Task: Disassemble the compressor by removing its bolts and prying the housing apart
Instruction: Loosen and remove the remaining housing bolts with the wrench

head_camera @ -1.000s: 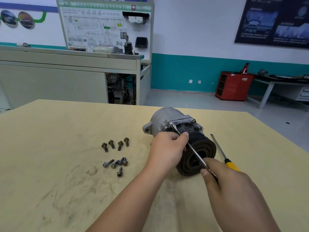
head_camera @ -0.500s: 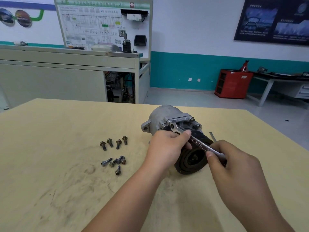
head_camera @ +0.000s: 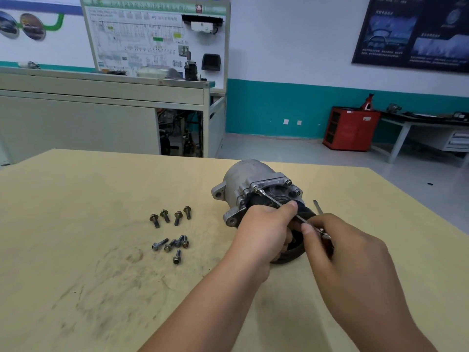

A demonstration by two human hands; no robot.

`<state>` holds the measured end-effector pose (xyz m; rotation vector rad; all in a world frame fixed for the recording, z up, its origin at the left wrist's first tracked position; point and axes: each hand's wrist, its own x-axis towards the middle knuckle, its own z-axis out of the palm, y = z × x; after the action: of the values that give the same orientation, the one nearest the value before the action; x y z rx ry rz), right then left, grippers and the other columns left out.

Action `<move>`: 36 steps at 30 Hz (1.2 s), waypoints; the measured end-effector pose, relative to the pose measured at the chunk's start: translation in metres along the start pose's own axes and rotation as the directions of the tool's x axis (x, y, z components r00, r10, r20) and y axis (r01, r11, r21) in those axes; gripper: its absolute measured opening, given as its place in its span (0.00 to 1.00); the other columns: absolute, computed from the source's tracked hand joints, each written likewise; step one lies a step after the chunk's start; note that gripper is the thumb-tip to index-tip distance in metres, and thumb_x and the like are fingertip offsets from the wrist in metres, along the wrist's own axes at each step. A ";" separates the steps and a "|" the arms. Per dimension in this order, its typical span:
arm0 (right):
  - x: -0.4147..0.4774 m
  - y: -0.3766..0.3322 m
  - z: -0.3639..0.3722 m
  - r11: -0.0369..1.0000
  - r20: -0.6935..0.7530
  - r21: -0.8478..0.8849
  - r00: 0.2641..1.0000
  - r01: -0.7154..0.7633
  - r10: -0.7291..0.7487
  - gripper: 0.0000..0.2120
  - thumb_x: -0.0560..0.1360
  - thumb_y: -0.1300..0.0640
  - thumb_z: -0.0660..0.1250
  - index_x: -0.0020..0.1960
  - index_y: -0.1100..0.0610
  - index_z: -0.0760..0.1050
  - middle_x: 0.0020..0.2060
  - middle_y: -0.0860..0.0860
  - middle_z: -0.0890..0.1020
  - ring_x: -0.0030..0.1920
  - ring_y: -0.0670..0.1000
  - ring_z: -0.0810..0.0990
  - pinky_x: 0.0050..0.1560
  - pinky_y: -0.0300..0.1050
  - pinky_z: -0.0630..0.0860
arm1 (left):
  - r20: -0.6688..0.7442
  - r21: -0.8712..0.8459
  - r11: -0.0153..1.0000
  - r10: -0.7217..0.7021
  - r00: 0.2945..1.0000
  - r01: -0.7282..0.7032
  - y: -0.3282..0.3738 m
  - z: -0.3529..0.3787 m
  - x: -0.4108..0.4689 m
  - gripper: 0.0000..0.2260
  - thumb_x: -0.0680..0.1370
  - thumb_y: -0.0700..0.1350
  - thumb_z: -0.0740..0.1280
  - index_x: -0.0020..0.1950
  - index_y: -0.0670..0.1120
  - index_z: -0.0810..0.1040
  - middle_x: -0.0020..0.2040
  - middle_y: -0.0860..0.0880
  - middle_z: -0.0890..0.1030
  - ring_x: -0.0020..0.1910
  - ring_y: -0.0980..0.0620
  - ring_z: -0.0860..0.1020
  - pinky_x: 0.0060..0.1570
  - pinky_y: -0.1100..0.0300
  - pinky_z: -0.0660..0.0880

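On the table [head_camera: 76, 224], left hand [head_camera: 264, 232] clamped around compressor [head_camera: 248, 179], right hand [head_camera: 340, 247] pinching wrench [head_camera: 274, 201].

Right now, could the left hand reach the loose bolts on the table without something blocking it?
Probably yes. The loose bolts lie on bare table to the left of the left hand, with nothing between them. But that hand is gripping the compressor, so it would first have to let go.
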<state>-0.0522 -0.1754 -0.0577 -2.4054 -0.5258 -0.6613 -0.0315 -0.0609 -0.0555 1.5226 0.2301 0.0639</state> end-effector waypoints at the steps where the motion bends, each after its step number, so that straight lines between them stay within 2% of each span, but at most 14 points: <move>1: -0.002 -0.003 -0.001 0.998 -0.011 0.044 0.999 -0.050 0.051 0.13 0.73 0.45 0.56 0.38 0.52 0.73 0.27 0.48 0.76 0.32 0.55 0.75 0.32 0.49 0.69 | -0.006 0.001 1.000 0.000 1.000 0.000 0.000 0.001 -0.001 0.18 0.79 0.49 0.63 0.31 0.45 0.67 0.17 0.55 0.62 0.16 0.56 0.57 0.20 0.67 0.53; 3: -0.005 -0.007 -0.004 0.982 0.004 0.101 0.987 -0.160 0.161 0.19 0.71 0.40 0.52 0.36 0.53 0.70 0.25 0.49 0.74 0.32 0.54 0.74 0.33 0.47 0.68 | -0.022 -0.015 1.000 0.004 1.000 -0.004 -0.001 0.003 -0.002 0.18 0.79 0.48 0.63 0.30 0.45 0.66 0.17 0.55 0.62 0.16 0.56 0.57 0.20 0.66 0.54; 6: -0.007 -0.004 -0.008 0.902 0.136 0.272 0.941 -0.336 0.309 0.26 0.71 0.38 0.53 0.32 0.62 0.69 0.23 0.54 0.71 0.29 0.57 0.69 0.32 0.48 0.66 | -0.059 -0.036 0.999 0.018 0.998 -0.020 -0.002 0.006 -0.003 0.21 0.79 0.47 0.62 0.27 0.47 0.62 0.17 0.55 0.63 0.15 0.56 0.58 0.22 0.64 0.54; 10: -0.007 -0.005 -0.009 0.649 0.338 0.562 0.859 -0.513 0.385 0.26 0.74 0.41 0.57 0.26 0.58 0.61 0.21 0.52 0.63 0.23 0.50 0.60 0.25 0.40 0.59 | -0.099 -0.065 0.997 0.026 0.995 -0.033 0.000 0.006 -0.003 0.21 0.80 0.46 0.62 0.28 0.48 0.60 0.17 0.55 0.62 0.15 0.56 0.57 0.20 0.66 0.53; 12: -0.004 -0.007 -0.008 0.472 0.431 0.669 0.817 -0.574 0.384 0.24 0.76 0.46 0.58 0.25 0.57 0.63 0.20 0.52 0.62 0.20 0.49 0.57 0.20 0.37 0.55 | -0.112 -0.072 0.996 0.037 0.993 -0.045 0.000 0.006 -0.004 0.21 0.80 0.46 0.61 0.28 0.48 0.60 0.18 0.55 0.61 0.16 0.56 0.56 0.19 0.65 0.52; 15: 0.003 -0.006 -0.008 0.241 0.540 0.743 0.772 -0.624 0.336 0.22 0.76 0.53 0.59 0.24 0.56 0.66 0.20 0.51 0.60 0.18 0.47 0.55 0.20 0.34 0.51 | -0.112 -0.091 0.994 0.054 0.992 -0.064 -0.002 0.006 -0.003 0.17 0.80 0.46 0.61 0.31 0.45 0.64 0.18 0.54 0.61 0.16 0.56 0.56 0.19 0.65 0.53; 18: 0.007 -0.006 -0.007 0.180 0.597 0.743 0.760 -0.645 0.257 0.24 0.76 0.59 0.57 0.21 0.56 0.65 0.19 0.52 0.58 0.16 0.45 0.55 0.21 0.30 0.52 | -0.081 -0.156 0.985 0.063 0.995 -0.075 -0.007 0.005 -0.003 0.18 0.80 0.45 0.59 0.33 0.42 0.77 0.18 0.54 0.61 0.16 0.57 0.57 0.19 0.66 0.53; 20: 0.006 -0.009 -0.008 0.219 0.622 0.722 0.754 -0.657 0.213 0.24 0.77 0.62 0.57 0.22 0.57 0.65 0.20 0.52 0.58 0.17 0.45 0.55 0.20 0.30 0.53 | -0.061 -0.205 0.975 0.069 0.996 -0.080 -0.011 0.004 -0.003 0.21 0.81 0.45 0.58 0.30 0.44 0.81 0.18 0.54 0.60 0.17 0.57 0.56 0.19 0.67 0.53; 23: 0.003 -0.008 -0.009 0.384 0.596 0.665 0.765 -0.640 0.244 0.23 0.77 0.65 0.58 0.24 0.56 0.66 0.20 0.52 0.60 0.17 0.46 0.56 0.18 0.31 0.54 | -0.053 -0.215 0.973 0.075 0.996 -0.085 -0.017 0.004 -0.003 0.24 0.81 0.47 0.59 0.26 0.46 0.80 0.19 0.53 0.59 0.18 0.57 0.55 0.20 0.67 0.53; 26: 0.000 -0.004 -0.012 0.767 0.506 0.472 0.846 -0.434 0.168 0.18 0.75 0.60 0.61 0.26 0.53 0.70 0.20 0.46 0.64 0.22 0.44 0.60 0.27 0.39 0.59 | -0.067 -0.170 0.982 0.075 0.995 -0.086 -0.021 0.004 0.000 0.22 0.81 0.49 0.60 0.28 0.45 0.78 0.20 0.53 0.61 0.18 0.56 0.56 0.21 0.65 0.54; 28: -0.001 -0.001 -0.015 0.921 0.474 0.299 0.877 -0.251 0.085 0.16 0.75 0.55 0.62 0.29 0.55 0.67 0.22 0.46 0.67 0.25 0.44 0.64 0.30 0.43 0.60 | -0.085 -0.091 0.991 0.092 0.992 -0.100 -0.024 0.005 0.001 0.19 0.80 0.52 0.61 0.34 0.42 0.76 0.23 0.50 0.63 0.20 0.55 0.57 0.22 0.62 0.55; 31: -0.002 0.003 -0.018 0.992 0.458 0.085 0.887 -0.097 0.047 0.13 0.77 0.51 0.59 0.37 0.56 0.67 0.32 0.49 0.76 0.34 0.48 0.73 0.38 0.47 0.71 | -0.106 0.049 0.988 0.151 0.983 -0.147 -0.028 0.005 0.002 0.19 0.78 0.57 0.64 0.36 0.43 0.74 0.28 0.45 0.62 0.23 0.53 0.57 0.27 0.58 0.54; 33: -0.004 0.010 -0.020 0.999 0.428 -0.023 0.903 -0.038 0.044 0.11 0.79 0.50 0.56 0.40 0.54 0.67 0.39 0.49 0.79 0.40 0.49 0.76 0.44 0.46 0.72 | -0.111 0.122 0.977 0.191 0.975 -0.178 -0.029 0.004 0.002 0.24 0.77 0.58 0.65 0.33 0.39 0.71 0.30 0.44 0.62 0.25 0.52 0.57 0.27 0.58 0.54; 36: -0.006 0.019 -0.021 0.994 0.363 -0.106 0.930 -0.020 0.058 0.09 0.80 0.52 0.55 0.43 0.52 0.68 0.42 0.48 0.79 0.43 0.48 0.76 0.45 0.45 0.73 | -0.112 0.158 0.969 0.207 0.972 -0.189 -0.028 0.007 0.002 0.25 0.78 0.55 0.64 0.32 0.35 0.69 0.29 0.45 0.60 0.25 0.52 0.56 0.26 0.59 0.53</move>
<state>-0.0543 -0.2041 -0.0539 -2.6433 -0.6048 -0.2218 -0.0312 -0.0684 -0.0837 1.6866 0.1868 0.3108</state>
